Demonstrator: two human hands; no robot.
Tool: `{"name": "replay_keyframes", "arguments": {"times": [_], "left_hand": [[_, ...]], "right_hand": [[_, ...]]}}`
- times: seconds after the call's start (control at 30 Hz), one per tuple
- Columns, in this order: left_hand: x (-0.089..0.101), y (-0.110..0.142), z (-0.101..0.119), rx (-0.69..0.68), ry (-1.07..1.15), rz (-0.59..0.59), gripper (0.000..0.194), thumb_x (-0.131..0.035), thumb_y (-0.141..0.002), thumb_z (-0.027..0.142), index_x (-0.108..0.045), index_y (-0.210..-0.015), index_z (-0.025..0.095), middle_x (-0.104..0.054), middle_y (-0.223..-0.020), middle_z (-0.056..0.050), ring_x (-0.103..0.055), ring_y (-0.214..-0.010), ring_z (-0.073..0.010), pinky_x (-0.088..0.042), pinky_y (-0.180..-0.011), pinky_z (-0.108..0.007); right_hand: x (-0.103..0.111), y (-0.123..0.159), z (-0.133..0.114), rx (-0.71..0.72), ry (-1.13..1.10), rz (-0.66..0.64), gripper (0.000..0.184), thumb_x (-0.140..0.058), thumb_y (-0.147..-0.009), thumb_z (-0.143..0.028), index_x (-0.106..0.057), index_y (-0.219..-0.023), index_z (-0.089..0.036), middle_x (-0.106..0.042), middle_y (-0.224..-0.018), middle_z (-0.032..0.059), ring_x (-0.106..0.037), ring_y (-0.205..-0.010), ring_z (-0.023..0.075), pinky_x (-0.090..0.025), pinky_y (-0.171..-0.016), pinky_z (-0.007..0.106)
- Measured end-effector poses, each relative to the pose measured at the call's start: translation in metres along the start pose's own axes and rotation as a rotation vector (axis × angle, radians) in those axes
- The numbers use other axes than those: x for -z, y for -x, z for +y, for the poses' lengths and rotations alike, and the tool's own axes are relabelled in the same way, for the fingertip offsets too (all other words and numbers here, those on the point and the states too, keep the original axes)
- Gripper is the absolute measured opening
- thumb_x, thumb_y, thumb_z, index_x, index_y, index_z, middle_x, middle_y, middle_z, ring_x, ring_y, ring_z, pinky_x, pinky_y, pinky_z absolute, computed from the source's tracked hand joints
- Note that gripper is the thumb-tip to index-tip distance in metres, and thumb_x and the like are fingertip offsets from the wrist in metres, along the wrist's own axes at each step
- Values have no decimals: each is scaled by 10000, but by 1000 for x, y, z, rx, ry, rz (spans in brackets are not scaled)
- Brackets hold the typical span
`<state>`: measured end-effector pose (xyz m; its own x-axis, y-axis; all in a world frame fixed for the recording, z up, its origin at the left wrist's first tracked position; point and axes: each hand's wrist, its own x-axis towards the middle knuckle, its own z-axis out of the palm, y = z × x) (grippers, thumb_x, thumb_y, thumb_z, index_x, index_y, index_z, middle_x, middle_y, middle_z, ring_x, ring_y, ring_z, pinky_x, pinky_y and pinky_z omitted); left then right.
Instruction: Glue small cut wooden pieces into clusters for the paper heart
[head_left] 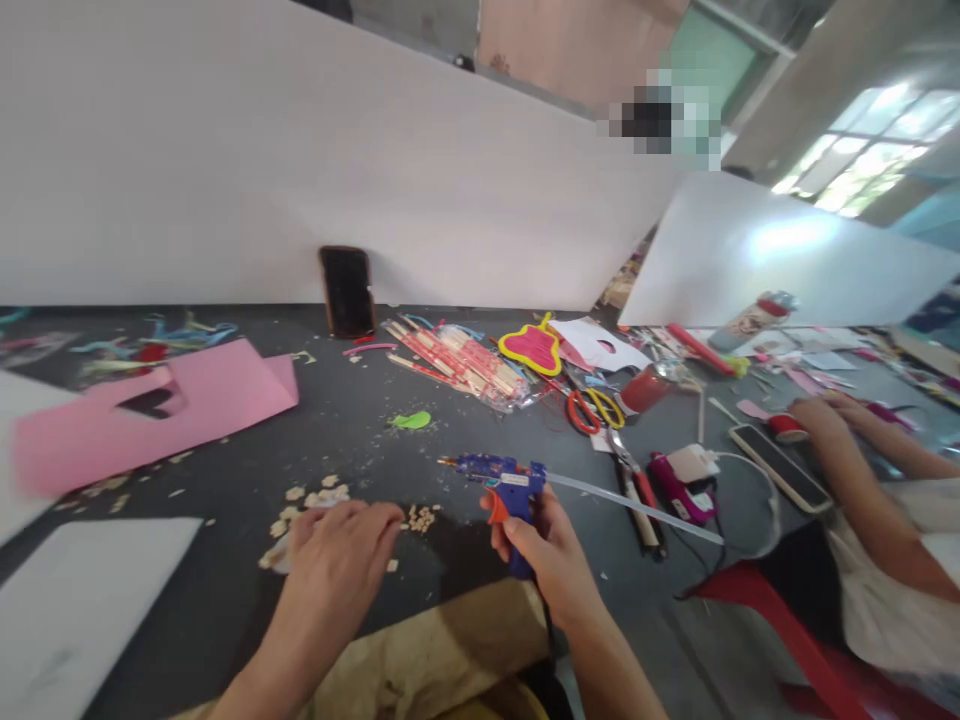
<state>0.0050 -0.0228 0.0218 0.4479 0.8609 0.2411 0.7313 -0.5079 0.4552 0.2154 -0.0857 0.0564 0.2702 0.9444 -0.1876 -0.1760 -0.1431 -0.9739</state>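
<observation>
A white partition [187,150] stands behind the dark tabletop [337,405]. At upper right, a paned window [874,162] shines brightly.

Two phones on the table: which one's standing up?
The left phone, upright before the white panel. The right phone lies flat on the table.

gap btwn pink sheet [217,400] & green scrap [412,421], glue stick [600,495] juts R nr pliers [643,487], phone [348,292] at bk

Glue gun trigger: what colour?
Orange: the trigger on the blue glue gun shows in the head view.
</observation>
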Motion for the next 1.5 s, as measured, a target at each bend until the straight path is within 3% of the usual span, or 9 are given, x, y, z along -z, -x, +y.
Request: {"name": "replay_keyframes", "arguments": {"times": [0.1,0.23,0.33,0.73,0.87,1.23,1.5], "left_hand": [[11,0,5,168,307,-33,181,-482,-880,283,-657,-887,234,-695,-871,-35,-613,-852,-221,-429,-760,-332],[19,0,5,430,747,-6,143,-557,-835,282,-677,-874,216,-693,-843,-27,-620,-841,-201,-447,-766,-300],[21,2,1,517,889,4,168,-582,-822,310,-679,-889,190,-697,-780,-24,-631,-736,-173,-471,-672,-263],[23,6,-4,561,1095,159,111,-685,-735,256,-700,-812,177,-655,-766,-15,-574,-723,-140,-439,-670,-235],[24,6,-3,564,1133,162,103,-696,-723,233,-701,-810,178,-650,-751,-9,-565,-711,-136,-432,-665,-234],[23,6,-3,588,1233,162,120,-713,-708,224,-671,-804,166,-612,-709,6,-534,-659,-112,-408,-612,-210],[25,5,-2,596,1265,155,115,-718,-708,227,-655,-772,154,-590,-681,17,-509,-641,-100,-389,-605,-200]], "right_hand": [[-2,4,2,-36,-17,-54,263,-626,-796,-380,-535,-980,-215,-688,-876,35,-541,-554,99,-421,-519,231],[-11,7,2,-44,58,-120,245,-559,-859,-445,-560,-971,-226,-689,-845,30,-527,-544,105,-410,-514,230],[-18,10,2,-9,152,-140,252,-523,-876,-470,-572,-940,-232,-673,-811,29,-521,-550,119,-428,-544,251],[-13,8,13,41,274,-274,210,-446,-930,-433,-557,-949,-255,-638,-788,16,-524,-562,110,-454,-560,235],[-15,8,11,62,325,-312,205,-408,-950,-420,-542,-953,-264,-568,-687,-19,-511,-572,109,-450,-580,221],[-12,6,15,67,350,-323,229,-372,-961,-429,-523,-928,-260,-562,-704,-16,-495,-572,105,-439,-570,215],[-13,9,13,1,325,-332,219,-371,-963,-439,-481,-988,-252,-489,-634,-47,-487,-584,104,-435,-599,218]]}}
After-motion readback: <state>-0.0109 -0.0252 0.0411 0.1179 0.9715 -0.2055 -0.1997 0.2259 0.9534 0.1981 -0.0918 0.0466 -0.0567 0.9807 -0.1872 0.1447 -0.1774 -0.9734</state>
